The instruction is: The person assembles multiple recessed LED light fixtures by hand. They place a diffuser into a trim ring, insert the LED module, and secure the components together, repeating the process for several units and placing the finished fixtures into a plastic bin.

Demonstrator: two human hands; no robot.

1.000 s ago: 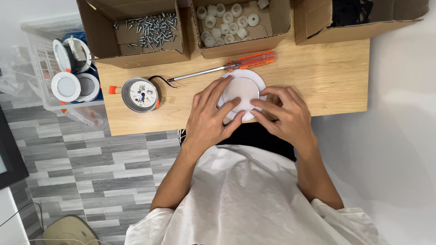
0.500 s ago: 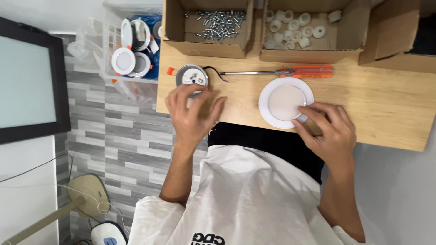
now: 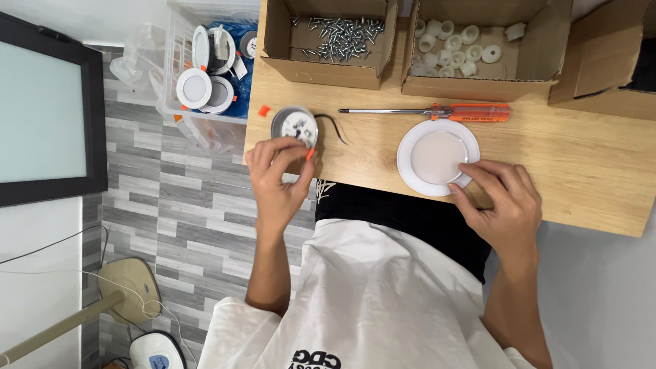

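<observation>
now the left hand (image 3: 277, 179) fingers pinch the round grey metal lamp housing (image 3: 294, 127), face up. right hand (image 3: 502, 205) fingers rest loosely on the flat round white lamp cover (image 3: 437, 157) on the wooden desk (image 3: 581, 164).

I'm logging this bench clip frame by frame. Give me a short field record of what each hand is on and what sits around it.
left hand: fingers on the round metal lamp housing at the table's left edge
right hand: fingertips on the rim of the white round lamp cover
between boxes and cover: orange-handled screwdriver, lying flat
back left box: loose screws
back middle box: small white plastic rings
surface: wooden table
left of table: clear bin of round lamps
</observation>
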